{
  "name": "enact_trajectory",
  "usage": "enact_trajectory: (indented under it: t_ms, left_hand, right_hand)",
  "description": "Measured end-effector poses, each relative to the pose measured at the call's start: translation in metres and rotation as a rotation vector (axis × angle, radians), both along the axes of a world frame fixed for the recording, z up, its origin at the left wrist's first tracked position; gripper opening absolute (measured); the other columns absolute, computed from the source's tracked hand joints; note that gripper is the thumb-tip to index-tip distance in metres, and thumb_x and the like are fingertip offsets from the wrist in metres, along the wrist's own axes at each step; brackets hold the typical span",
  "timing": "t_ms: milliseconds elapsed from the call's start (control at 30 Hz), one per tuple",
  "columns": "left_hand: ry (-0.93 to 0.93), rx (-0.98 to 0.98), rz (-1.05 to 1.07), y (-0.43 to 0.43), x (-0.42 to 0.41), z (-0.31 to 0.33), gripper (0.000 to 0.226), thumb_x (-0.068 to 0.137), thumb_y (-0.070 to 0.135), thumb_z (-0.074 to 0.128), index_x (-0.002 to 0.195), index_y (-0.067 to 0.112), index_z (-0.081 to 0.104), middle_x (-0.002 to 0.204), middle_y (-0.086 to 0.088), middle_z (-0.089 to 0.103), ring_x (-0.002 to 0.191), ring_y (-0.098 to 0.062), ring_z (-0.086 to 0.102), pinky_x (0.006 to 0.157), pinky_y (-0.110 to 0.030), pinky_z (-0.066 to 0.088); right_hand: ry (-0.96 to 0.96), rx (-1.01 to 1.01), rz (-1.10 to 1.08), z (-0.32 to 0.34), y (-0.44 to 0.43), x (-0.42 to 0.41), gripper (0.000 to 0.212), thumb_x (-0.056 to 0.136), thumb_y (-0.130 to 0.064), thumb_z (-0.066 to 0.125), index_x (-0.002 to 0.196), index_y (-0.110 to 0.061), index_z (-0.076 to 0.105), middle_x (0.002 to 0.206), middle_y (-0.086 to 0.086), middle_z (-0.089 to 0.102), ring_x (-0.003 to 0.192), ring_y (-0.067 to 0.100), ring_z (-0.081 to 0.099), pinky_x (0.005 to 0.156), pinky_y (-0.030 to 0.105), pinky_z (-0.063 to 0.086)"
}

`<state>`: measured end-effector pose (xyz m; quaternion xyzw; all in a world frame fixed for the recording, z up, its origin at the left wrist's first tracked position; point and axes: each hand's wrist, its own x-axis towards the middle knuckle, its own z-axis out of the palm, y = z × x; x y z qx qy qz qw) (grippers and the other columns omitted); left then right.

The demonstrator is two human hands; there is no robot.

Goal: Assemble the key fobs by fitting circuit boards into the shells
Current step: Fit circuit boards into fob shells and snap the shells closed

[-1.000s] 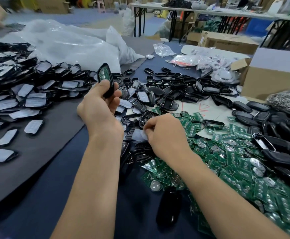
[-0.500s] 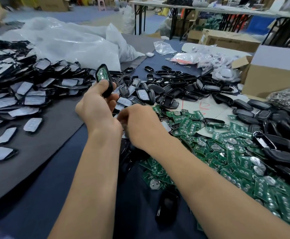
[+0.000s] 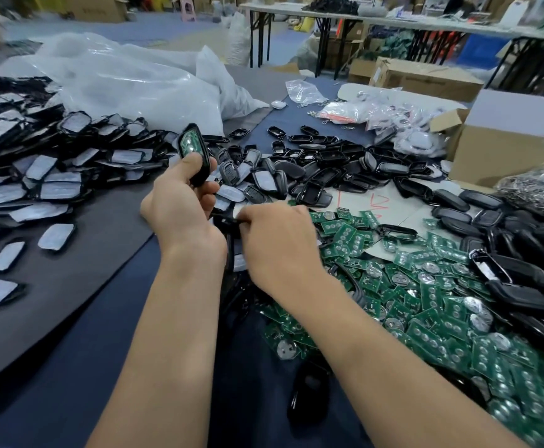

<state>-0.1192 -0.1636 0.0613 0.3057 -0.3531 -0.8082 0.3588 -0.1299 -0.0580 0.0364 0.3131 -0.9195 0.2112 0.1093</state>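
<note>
My left hand (image 3: 180,202) holds a black key fob shell (image 3: 193,150) upright, thumb against it, with a green circuit board seated inside. Just right of it, my right hand (image 3: 277,240) reaches with curled fingers into a cluster of black shell parts (image 3: 228,221) below the left hand; whether it grips one is hidden by the hand. A large heap of green circuit boards (image 3: 426,295) spreads to the right. Empty black shells (image 3: 322,169) lie piled behind the hands.
Stacks of shell halves with white film (image 3: 38,176) cover the grey mat on the left. Clear plastic bags (image 3: 128,82) lie behind them. Cardboard boxes (image 3: 503,143) stand at right, with more black shells (image 3: 523,253) and a bag of metal rings (image 3: 542,185).
My right hand has moved left from the circuit board heap to the shell parts just below my left hand. The left hand keeps the fob raised, nearly still.
</note>
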Motion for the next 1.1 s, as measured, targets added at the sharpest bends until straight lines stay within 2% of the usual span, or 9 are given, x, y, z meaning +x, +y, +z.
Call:
enact_trajectory:
  t_ms: [100,200,300,400,533,667,833,967,1100]
  left_hand:
    - [-0.008,-0.037,-0.177,0.01,0.0,0.0,0.012,0.095,0.009,0.063,0.087,0.005,0.07,0.075,-0.005,0.074,0.053,-0.01,0.059,0.045,-0.014,0.044]
    - [0.0,-0.093,-0.39,0.035,-0.003,-0.001,0.01,0.096,0.006,0.062,0.094,0.001,0.07,0.078,-0.009,0.077,0.063,-0.015,0.069,0.055,-0.017,0.057]
    - [-0.041,-0.226,-0.572,0.065,-0.008,-0.007,0.013,0.098,0.0,0.057,0.093,-0.001,0.069,0.082,-0.015,0.078,0.069,-0.021,0.073,0.063,-0.025,0.062]
    - [-0.091,-0.347,-0.688,0.09,-0.011,-0.017,0.018,0.097,-0.001,0.053,0.085,0.0,0.068,0.087,-0.021,0.077,0.07,-0.025,0.072,0.062,-0.028,0.061]
    - [-0.205,-0.483,-0.776,0.108,-0.013,-0.029,0.016,0.095,0.001,0.052,0.086,0.007,0.064,0.069,-0.012,0.071,0.054,-0.019,0.059,0.047,-0.025,0.049]
    - [-0.293,-0.557,-0.824,0.119,-0.012,-0.033,0.017,0.094,0.004,0.056,0.09,0.017,0.066,0.07,-0.01,0.073,0.053,-0.017,0.055,0.046,-0.024,0.043]
    - [-0.281,-0.607,-0.883,0.131,-0.005,-0.035,0.021,0.089,0.0,0.054,0.074,0.013,0.062,0.079,-0.012,0.076,0.058,-0.023,0.062,0.055,-0.031,0.054]
    - [-0.233,-0.537,-0.846,0.132,-0.006,-0.034,0.014,0.091,-0.004,0.048,0.091,0.003,0.06,0.083,-0.015,0.076,0.06,-0.025,0.065,0.056,-0.031,0.056]
    - [-0.202,-0.462,-0.85,0.131,-0.007,-0.036,0.017,0.093,-0.004,0.047,0.088,0.002,0.062,0.092,-0.019,0.072,0.073,-0.026,0.07,0.062,-0.033,0.059]
  right_hand:
    - [-0.141,-0.332,-0.076,0.007,0.044,-0.004,0.023,0.102,-0.019,0.059,0.09,-0.028,0.076,0.067,-0.015,0.059,0.059,0.005,0.056,0.066,0.02,0.041]
    - [-0.285,-0.568,-0.126,0.009,0.099,-0.007,0.032,0.101,-0.017,0.062,0.083,-0.04,0.075,0.057,-0.014,0.065,0.043,-0.001,0.05,0.038,0.01,0.034]
    - [-0.35,-0.821,-0.247,0.002,0.145,-0.014,0.049,0.098,-0.013,0.067,0.072,-0.054,0.076,0.064,-0.024,0.069,0.052,-0.003,0.054,0.051,0.012,0.043]
    - [-0.403,-1.005,-0.359,-0.007,0.171,-0.019,0.057,0.097,-0.009,0.069,0.07,-0.059,0.075,0.057,-0.019,0.065,0.051,-0.001,0.05,0.06,0.024,0.044]
    - [-0.398,-1.045,-0.35,-0.016,0.18,-0.022,0.037,0.094,-0.017,0.066,0.081,-0.05,0.079,0.054,-0.006,0.063,0.052,0.011,0.052,0.054,0.032,0.043]
    - [-0.395,-1.019,-0.324,-0.024,0.18,-0.022,0.028,0.095,-0.014,0.064,0.086,-0.035,0.08,0.065,-0.002,0.074,0.057,0.01,0.067,0.059,0.027,0.053]
    - [-0.368,-0.935,-0.332,-0.027,0.18,-0.023,0.032,0.087,-0.019,0.064,0.084,-0.047,0.079,0.075,-0.013,0.077,0.071,0.025,0.075,0.069,0.05,0.063]
    - [-0.319,-0.936,-0.311,-0.026,0.18,-0.021,0.041,0.085,-0.002,0.062,0.073,-0.035,0.082,0.086,-0.025,0.076,0.077,0.016,0.071,0.061,0.022,0.058]
    - [-0.308,-0.961,-0.238,-0.024,0.175,-0.014,0.041,0.079,-0.002,0.062,0.069,-0.037,0.082,0.091,-0.025,0.077,0.077,0.018,0.071,0.067,0.036,0.056]
